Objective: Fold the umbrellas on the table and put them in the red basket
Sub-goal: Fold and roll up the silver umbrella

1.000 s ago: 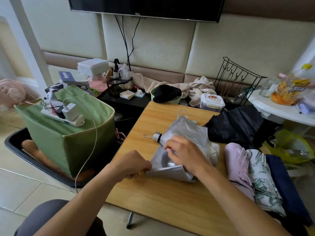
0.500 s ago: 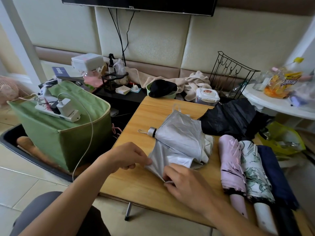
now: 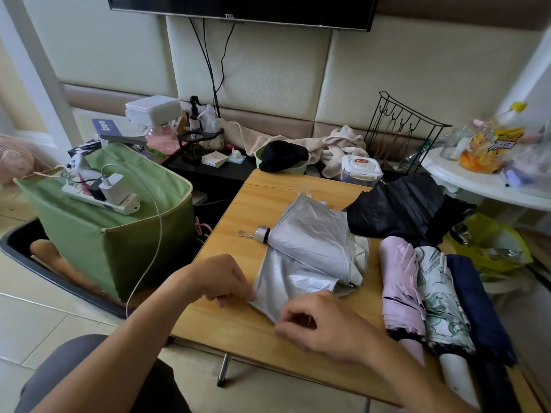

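Five umbrellas were counted on the wooden table (image 3: 238,329): a silver umbrella (image 3: 310,251) lay half-gathered in the middle, a loose black umbrella (image 3: 399,210) was spread at the far right, and a pink umbrella (image 3: 401,290), a patterned umbrella (image 3: 441,302) and a navy umbrella (image 3: 477,302) were laid folded side by side at the right. The near edge of the silver canopy was pinched by the left hand (image 3: 220,281) at its left corner and by the curled fingers of the right hand (image 3: 322,323) just beside it. A white power strip (image 3: 101,198) was seen resting on the green fabric bin (image 3: 119,248) at the left.
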